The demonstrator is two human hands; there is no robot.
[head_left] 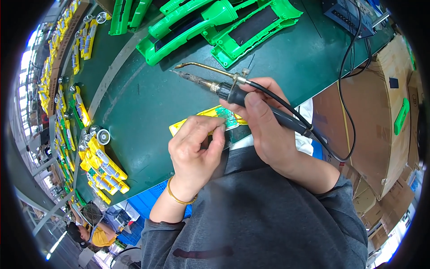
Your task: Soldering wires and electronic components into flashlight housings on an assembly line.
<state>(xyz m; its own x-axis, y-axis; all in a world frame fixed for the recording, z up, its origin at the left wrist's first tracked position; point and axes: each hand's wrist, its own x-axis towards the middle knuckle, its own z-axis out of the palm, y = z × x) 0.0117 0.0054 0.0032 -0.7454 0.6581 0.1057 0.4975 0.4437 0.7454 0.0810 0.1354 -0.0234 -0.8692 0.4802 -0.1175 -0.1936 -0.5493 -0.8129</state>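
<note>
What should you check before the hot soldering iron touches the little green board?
1. Grip on the soldering iron: right hand wraps its black handle. Ok.
2. Iron tip away from fingers: it points out over the green table, apart from both hands. Ok.
3. Green circuit board held steady: left hand pinches it against the yellow housing. Ok.
4. Cord free: it loops off the table edge, not snagged. Ok.
5. Tip clean and hot: too small to see. Cannot tell.
6. Green plastic shells clear of the tip: they lie farther back. Ok.
</note>
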